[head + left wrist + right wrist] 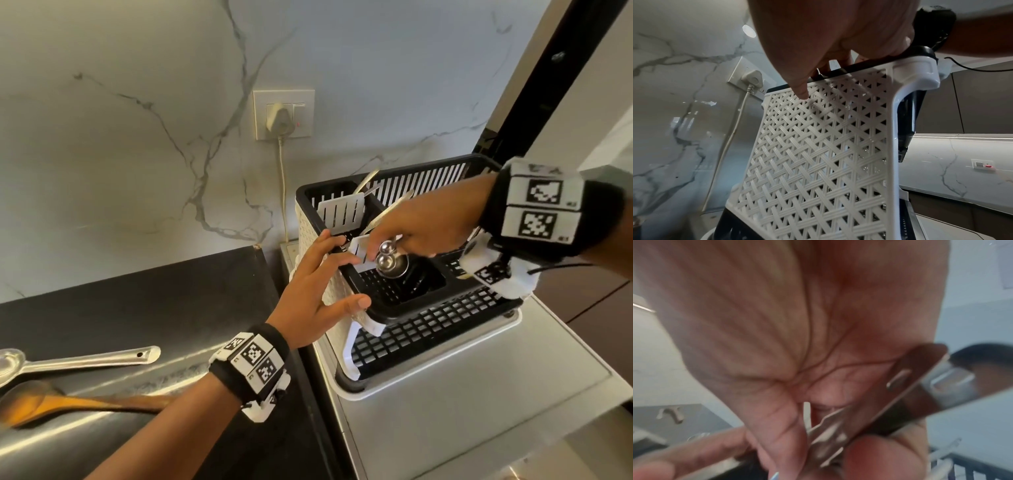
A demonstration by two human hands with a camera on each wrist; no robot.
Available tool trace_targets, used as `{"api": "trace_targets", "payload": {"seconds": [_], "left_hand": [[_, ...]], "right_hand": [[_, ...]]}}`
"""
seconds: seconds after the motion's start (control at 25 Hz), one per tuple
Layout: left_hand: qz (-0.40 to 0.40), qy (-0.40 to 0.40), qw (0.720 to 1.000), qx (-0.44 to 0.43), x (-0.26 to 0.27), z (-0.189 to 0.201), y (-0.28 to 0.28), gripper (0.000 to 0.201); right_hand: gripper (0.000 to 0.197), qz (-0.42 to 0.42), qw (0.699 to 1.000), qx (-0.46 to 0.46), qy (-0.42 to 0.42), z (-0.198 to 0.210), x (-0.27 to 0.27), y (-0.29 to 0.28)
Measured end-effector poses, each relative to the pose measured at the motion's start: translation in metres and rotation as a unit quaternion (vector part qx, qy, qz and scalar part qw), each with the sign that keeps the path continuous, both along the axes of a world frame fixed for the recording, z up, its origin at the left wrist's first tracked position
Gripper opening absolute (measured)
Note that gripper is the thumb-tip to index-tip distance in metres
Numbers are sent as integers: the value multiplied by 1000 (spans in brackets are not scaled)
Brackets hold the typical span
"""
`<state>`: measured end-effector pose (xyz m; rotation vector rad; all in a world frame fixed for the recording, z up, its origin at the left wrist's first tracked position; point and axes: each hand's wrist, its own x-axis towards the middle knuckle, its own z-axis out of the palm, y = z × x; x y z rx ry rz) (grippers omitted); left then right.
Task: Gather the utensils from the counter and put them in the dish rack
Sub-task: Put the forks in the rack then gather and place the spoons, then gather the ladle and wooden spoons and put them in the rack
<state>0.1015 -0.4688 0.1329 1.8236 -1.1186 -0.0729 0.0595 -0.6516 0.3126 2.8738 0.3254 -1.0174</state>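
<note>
A black-and-white dish rack (428, 329) stands on a steel drainboard. My right hand (387, 240) hovers over its front compartment and grips steel spoons (390, 262), bowls pointing down. In the right wrist view my thumb and fingers (781, 434) pinch a flat steel handle (910, 394). My left hand (337, 270) rests on the rack's left rim with its fingers spread. Its fingers lie over the white lattice wall (818, 146) in the left wrist view. A steel spoon (78, 359) and a wooden spoon (85, 402) lie on the black counter at the left.
A white slotted spatula (340, 209) and metal handles (366, 180) stand in the rack's back compartment. A plugged wall socket (282, 116) sits behind the rack, and its cord hangs down. The drainboard (462, 394) extends in front of the rack. A black frame (534, 85) rises at the right.
</note>
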Motion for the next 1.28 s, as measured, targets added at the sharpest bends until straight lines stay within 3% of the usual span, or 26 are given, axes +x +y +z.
{"api": "trace_targets", "payload": {"seconds": [0.2, 0.36, 0.76, 0.88, 1.12, 1.28], "left_hand": [[5, -5, 1000, 9, 0, -1, -1, 54], [5, 2, 1000, 9, -1, 0, 0, 53], [-2, -6, 999, 36, 0, 5, 4, 67], [-13, -2, 999, 48, -3, 8, 16, 76], [45, -12, 988, 149, 3, -19, 101, 50], [134, 7, 957, 257, 12, -52, 208, 43]], "right_hand": [[40, 12, 998, -58, 23, -41, 5, 15], [34, 22, 998, -66, 9, -51, 0, 16], [49, -42, 998, -19, -37, -32, -6, 15], [42, -52, 995, 2, -85, -16, 1, 26], [29, -11, 989, 47, -139, 1, 31, 99], [32, 56, 988, 78, -118, -29, 60, 180]]}}
